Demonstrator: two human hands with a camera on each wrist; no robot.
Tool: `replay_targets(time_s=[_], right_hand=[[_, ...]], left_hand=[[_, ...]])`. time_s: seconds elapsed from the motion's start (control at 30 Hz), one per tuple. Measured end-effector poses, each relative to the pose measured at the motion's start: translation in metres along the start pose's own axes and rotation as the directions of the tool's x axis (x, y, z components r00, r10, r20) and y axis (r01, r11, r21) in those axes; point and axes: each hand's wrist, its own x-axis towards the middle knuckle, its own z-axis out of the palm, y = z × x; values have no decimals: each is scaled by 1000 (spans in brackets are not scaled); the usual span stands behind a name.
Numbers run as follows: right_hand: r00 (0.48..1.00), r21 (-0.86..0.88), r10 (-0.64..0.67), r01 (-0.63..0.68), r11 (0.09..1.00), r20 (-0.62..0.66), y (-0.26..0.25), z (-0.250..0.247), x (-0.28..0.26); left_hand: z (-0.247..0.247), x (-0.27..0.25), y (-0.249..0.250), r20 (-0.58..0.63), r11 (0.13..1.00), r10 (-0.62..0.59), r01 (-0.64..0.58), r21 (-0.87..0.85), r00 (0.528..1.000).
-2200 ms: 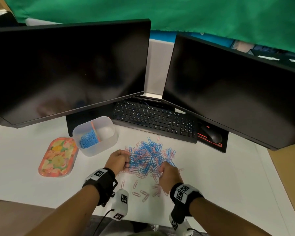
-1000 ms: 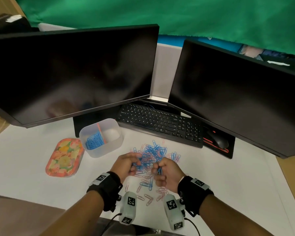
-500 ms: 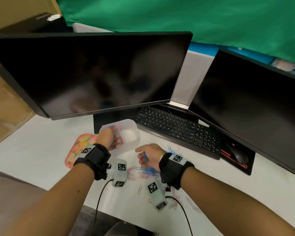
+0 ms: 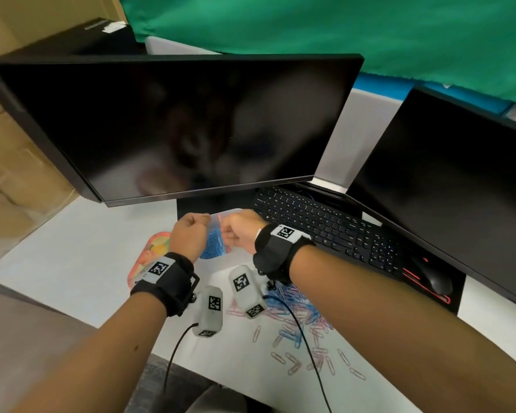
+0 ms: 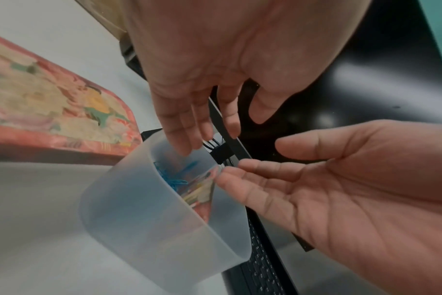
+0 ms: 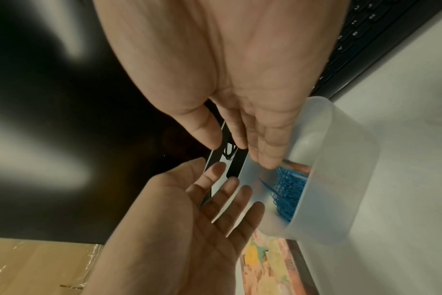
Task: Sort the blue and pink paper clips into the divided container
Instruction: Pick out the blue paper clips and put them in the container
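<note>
Head view shows both hands raised over the container (image 4: 234, 211), the left hand (image 4: 188, 235) and the right hand (image 4: 240, 234) side by side, and from above they look like closed fists. The wrist views correct this. In the left wrist view the fingers (image 5: 182, 127) of the left hand are straight and spread above the rim, and they hold nothing. In the right wrist view the fingers (image 6: 262, 143) of the right hand are also straight and empty, with their tips just over the blue clips (image 6: 289, 189) in one compartment.

The other compartment is hidden in every view, so I cannot tell if any pink clips are in it. The head view alone shows the loose pile (image 4: 298, 317) of blue and pink clips on the table, under the right forearm and near the dangling cable (image 4: 298, 329).

I judge three risks. The forearm or the cable may sweep clips off the table edge when the hands go back. The container is light plastic, so a knock from a wrist may tip it. Clips hook together easily, so a pink one may ride along with a blue handful into the wrong side.
</note>
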Motion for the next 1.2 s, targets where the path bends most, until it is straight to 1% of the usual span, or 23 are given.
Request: replay_targets(time_s=[0.07, 0.1, 0.17, 0.2, 0.27, 0.33, 0.37, 0.4, 0.43, 0.47, 0.5, 0.57, 0.63, 0.67, 0.7, 0.73, 0.77, 0.83, 0.93, 1.0, 1.03, 1.1, 1.2], right_hand=[[997, -58, -59, 56, 997, -44, 7, -13, -3], [995, -107, -83, 76, 991, -63, 13, -22, -8], [990, -231, -131, 113, 966, -61, 26, -44, -23], [984, -323, -167, 139, 936, -61, 35, -56, -31], [964, -537, -256, 182, 823, -66, 56, -81, -49], [952, -686, -299, 175, 707, -65, 80, -105, -61], [954, -727, -294, 161, 668, -59, 92, -114, -64], [960, -748, -276, 143, 648, -55, 105, -122, -69], [966, -769, -255, 136, 624, -36, 119, -128, -74], [972, -801, -237, 142, 582, 0, 131, -133, -80], [974, -839, -222, 157, 521, 44, 143, -136, -85], [967, -898, -212, 218, 382, 145, 164, -138, -92], [942, -910, -227, 305, 281, 246, 178, -138, -95], [927, -909, -244, 343, 236, 286, 182, -138, -95], [912, -910, -264, 367, 192, 313, 185, -138, -94], [899, -911, -288, 383, 156, 329, 187, -137, -94], [890, -912, -311, 389, 133, 334, 188, -137, -93], [878, -911, -345, 393, 124, 332, 189, -137, -92], [872, -908, -365, 396, 134, 326, 194, -138, -89], [877, -901, -371, 393, 184, 307, 196, -139, -87], [882, -893, -374, 387, 231, 286, 196, -140, -87], [903, -865, -368, 356, 355, 220, 194, -142, -87], [936, -769, -343, 273, 577, 75, 193, -146, -87]], left_hand=[[3, -7, 1, 41, 989, 105, -108, 104, 994], [6, -12, 1, 87, 972, 165, -177, 155, 982], [14, -24, 0, 225, 924, 251, -302, 234, 942], [19, -29, -3, 296, 889, 280, -363, 280, 913], [31, -38, -12, 423, 805, 294, -461, 374, 857], [44, -49, -21, 523, 756, 265, -511, 409, 810], [48, -54, -26, 557, 737, 246, -526, 424, 793], [54, -59, -30, 589, 713, 229, -545, 440, 775], [59, -63, -35, 620, 685, 207, -564, 461, 757], [64, -67, -40, 651, 657, 179, -582, 479, 738], [68, -72, -45, 686, 617, 145, -607, 501, 713], [78, -82, -56, 768, 513, 71, -684, 519, 636], [87, -95, -66, 829, 412, 16, -759, 504, 559], [91, -100, -72, 847, 356, 1, -792, 496, 532], [95, -104, -77, 856, 305, 0, -815, 492, 517], [98, -107, -81, 857, 267, 3, -826, 496, 516], [100, -109, -84, 853, 250, 11, -827, 503, 523], [102, -110, -87, 843, 252, 27, -820, 514, 537], [99, -105, -91, 837, 310, 48, -805, 506, 545], [97, -100, -92, 837, 344, 66, -799, 492, 544], [95, -97, -92, 837, 360, 77, -798, 483, 542], [92, -93, -90, 831, 402, 100, -786, 470, 548], [89, -90, -87, 789, 488, 143, -736, 470, 598]])
